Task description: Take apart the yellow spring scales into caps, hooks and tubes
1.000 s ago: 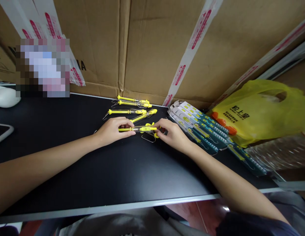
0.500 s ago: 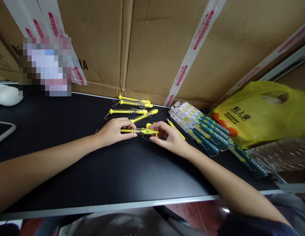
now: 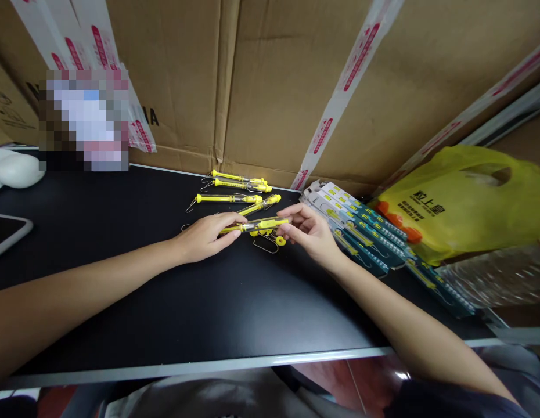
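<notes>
My left hand (image 3: 209, 235) is closed round one end of a yellow spring scale (image 3: 263, 224) with a clear tube, held tilted slightly up to the right. At its right end, my right hand (image 3: 310, 229) pinches the clear tip between thumb and fingers. Just below the tube lie small yellow parts, among them a yellow ring (image 3: 280, 240), and a bent wire loop (image 3: 265, 248). Behind my hands several more yellow spring scales (image 3: 226, 198) with wire hooks rest on the black table (image 3: 235, 313).
Several boxed spring scales (image 3: 361, 232) are stacked to the right. Beyond them stand a yellow plastic bag (image 3: 461, 197) and clear plastic packaging (image 3: 496, 276). A phone (image 3: 9, 235) and a white object (image 3: 17, 168) are at the left. Large cardboard boxes (image 3: 274, 87) line the back.
The held spring scale has risen a little and its right end tips up. My right hand has moved up and right, uncovering the yellow ring and wire loop beneath.
</notes>
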`<state>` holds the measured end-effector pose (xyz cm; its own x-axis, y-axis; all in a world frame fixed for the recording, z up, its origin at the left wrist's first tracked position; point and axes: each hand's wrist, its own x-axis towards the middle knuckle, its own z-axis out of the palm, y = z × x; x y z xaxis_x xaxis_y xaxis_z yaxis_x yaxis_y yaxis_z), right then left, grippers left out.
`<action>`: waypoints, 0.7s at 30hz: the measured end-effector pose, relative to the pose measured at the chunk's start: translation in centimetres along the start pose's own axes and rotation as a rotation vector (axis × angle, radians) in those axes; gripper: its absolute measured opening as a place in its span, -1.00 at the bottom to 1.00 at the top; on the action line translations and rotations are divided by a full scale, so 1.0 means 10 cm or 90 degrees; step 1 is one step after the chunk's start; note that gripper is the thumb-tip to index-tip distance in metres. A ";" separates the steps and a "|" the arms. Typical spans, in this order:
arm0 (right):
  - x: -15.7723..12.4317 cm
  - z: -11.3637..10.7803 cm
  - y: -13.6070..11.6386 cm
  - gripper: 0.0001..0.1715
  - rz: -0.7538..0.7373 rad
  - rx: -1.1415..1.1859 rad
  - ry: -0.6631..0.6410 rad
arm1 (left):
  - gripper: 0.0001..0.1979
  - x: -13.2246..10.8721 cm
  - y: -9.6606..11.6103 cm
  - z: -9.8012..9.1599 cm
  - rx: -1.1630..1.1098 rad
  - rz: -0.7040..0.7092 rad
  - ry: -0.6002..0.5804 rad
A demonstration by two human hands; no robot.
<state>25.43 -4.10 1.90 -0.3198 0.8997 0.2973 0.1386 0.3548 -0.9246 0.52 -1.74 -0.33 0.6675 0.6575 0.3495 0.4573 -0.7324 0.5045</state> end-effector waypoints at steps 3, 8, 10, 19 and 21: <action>0.01 0.01 0.00 -0.65 0.003 0.010 0.010 | -0.65 -0.01 0.01 0.00 0.015 0.009 -0.008; 0.02 -0.01 0.04 -0.67 0.013 0.021 0.010 | -0.64 -0.01 0.02 0.00 0.026 -0.008 -0.011; 0.02 -0.02 0.06 -0.68 0.020 0.023 0.009 | -0.64 0.00 0.03 0.00 0.021 -0.010 -0.010; 0.03 -0.04 0.11 -0.65 0.039 0.036 0.015 | -0.64 0.00 0.01 0.02 -0.001 -0.011 0.003; 0.03 -0.03 0.10 -0.66 0.040 0.044 0.015 | -0.65 -0.01 0.02 0.02 0.002 -0.017 0.004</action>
<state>25.79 -3.42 1.12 -0.2901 0.9256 0.2431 0.0923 0.2799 -0.9556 0.63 -1.96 -0.42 0.6514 0.6776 0.3414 0.4765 -0.7155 0.5109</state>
